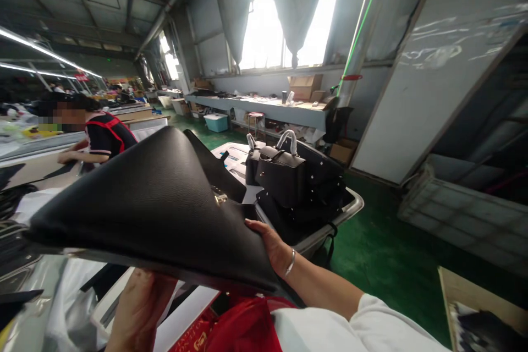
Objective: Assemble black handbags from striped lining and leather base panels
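A large black leather handbag (144,203) is held up tilted in front of me and fills the left middle of the view. A small gold-coloured metal fitting (220,198) shows near its upper right edge, beside a black flap (218,168). My left hand (144,294) grips the bag from below; its fingertips are hidden beneath it. At the bag's right side, my right hand (274,250) has hold of the leather, with the fingers partly out of sight behind the edge.
Beyond the bag, a grey bin (355,206) is piled with black handbags (284,168), some with wrapped handles. A co-worker (109,135) bends over a bench at left. A long workbench (264,107) runs under the windows. An open carton (447,291) stands at lower right.
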The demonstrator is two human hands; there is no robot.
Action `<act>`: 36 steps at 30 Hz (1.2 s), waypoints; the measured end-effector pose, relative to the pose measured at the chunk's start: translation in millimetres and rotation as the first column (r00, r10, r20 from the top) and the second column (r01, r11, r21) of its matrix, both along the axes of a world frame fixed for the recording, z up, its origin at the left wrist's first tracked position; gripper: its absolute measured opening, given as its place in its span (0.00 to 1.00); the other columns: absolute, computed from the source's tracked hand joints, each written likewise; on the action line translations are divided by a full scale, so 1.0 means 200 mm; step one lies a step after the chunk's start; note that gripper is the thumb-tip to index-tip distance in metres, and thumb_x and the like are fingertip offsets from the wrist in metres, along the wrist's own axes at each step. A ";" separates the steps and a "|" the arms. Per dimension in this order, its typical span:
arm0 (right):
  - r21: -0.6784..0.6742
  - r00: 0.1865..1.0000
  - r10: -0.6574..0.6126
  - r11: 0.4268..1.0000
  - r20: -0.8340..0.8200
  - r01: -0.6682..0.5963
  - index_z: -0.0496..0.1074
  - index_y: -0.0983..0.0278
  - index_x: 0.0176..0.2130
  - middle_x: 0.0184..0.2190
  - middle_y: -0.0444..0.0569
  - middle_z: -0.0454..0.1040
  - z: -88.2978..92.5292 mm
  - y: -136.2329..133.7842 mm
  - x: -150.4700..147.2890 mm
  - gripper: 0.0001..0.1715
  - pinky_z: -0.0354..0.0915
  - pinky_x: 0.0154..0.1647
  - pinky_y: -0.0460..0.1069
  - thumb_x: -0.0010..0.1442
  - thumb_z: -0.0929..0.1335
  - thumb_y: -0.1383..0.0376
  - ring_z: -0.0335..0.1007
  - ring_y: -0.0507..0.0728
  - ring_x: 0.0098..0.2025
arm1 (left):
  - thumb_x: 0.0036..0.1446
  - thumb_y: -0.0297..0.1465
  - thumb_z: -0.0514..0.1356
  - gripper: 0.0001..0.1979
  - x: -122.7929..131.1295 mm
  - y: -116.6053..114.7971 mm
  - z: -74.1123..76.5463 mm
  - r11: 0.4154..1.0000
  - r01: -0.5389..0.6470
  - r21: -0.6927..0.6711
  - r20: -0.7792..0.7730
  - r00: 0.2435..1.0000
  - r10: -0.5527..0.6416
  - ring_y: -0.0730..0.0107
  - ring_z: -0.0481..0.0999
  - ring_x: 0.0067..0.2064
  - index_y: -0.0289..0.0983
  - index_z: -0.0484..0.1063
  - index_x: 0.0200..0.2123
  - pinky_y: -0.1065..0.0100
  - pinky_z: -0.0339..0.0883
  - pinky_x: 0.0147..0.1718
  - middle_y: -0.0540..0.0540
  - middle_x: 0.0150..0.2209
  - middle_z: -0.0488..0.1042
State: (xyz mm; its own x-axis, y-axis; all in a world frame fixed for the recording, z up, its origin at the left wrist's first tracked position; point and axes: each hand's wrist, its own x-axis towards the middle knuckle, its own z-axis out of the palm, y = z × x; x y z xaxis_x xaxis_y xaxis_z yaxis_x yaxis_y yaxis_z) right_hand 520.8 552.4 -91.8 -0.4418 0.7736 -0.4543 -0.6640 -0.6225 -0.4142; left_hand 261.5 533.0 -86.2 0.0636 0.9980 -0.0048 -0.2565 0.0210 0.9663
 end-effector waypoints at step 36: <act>0.274 0.017 -0.455 0.506 0.890 -0.818 0.72 0.66 0.37 0.29 0.46 0.73 0.37 1.29 0.84 0.08 0.61 0.32 0.44 0.55 0.65 0.71 0.69 0.52 0.31 | 0.40 0.53 0.65 0.39 0.90 2.32 -0.19 0.827 0.305 -0.472 -0.304 0.824 -0.478 0.49 0.66 0.57 0.40 0.65 0.53 0.57 0.65 0.48 0.36 0.57 0.64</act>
